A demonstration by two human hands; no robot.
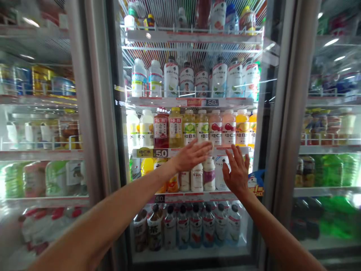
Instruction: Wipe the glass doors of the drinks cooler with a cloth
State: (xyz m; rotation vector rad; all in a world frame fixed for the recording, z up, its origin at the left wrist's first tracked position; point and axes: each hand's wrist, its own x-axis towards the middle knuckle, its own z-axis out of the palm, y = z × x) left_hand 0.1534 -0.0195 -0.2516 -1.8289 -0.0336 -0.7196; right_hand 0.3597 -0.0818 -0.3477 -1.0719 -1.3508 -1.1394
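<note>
My left hand [194,155] stretches across to the middle of the fridge with its fingers extended and nothing in it. Beside it, my right hand [237,168] is raised, fingers spread, holding nothing. Behind the hands stand pink drink bottles [228,127], green-labelled bottles [189,126] and orange bottles [242,126] in one row. A red drink bottle [161,131] and a yellow drink bottle [175,130] are farther left. Below my left hand are small white bottles [209,177], partly hidden. I cannot tell whether either hand touches anything.
A shelf price tag [161,153] reads 5.0. Upper shelves carry white-labelled bottles [171,79]; dark-capped bottles [195,227] line the bottom. Metal door frames [98,94] stand on both sides, with more stocked fridges beyond. Wire rails run along the shelf fronts.
</note>
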